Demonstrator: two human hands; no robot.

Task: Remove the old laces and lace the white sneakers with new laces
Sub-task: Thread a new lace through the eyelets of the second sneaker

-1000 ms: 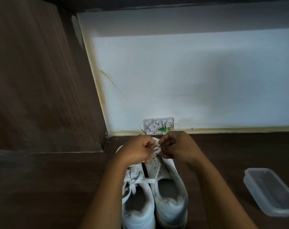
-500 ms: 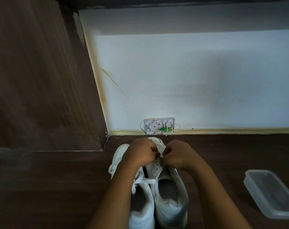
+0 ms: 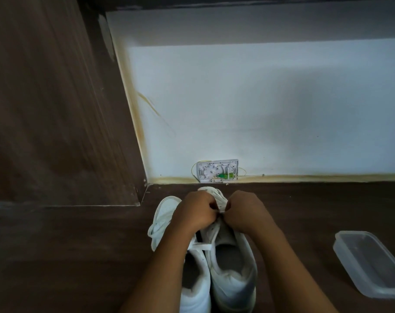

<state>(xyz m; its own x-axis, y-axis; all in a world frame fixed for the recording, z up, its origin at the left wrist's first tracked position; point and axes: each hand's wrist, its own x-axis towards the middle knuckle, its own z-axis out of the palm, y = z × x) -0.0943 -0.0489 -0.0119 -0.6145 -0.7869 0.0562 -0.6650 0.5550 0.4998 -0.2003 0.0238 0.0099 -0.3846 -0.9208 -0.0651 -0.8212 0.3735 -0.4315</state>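
We see 2 sneakers (image 3: pixel 232 274) side by side near the floor's (image 3: pixel 79 245) far edge, toes to the wall (image 3: pixel 259 109); the left hand (image 3: pixel 195 211) and right hand (image 3: pixel 244 212) both curl over the toe-end eyelets of the sneaker nearer the tub (image 3: pixel 370 263), each pinching the flat white lace (image 3: pixel 222 211), we judge to keep it taut while threading; uppers look smooth, leathery; the tub is clear, rounded plastic, well apart.
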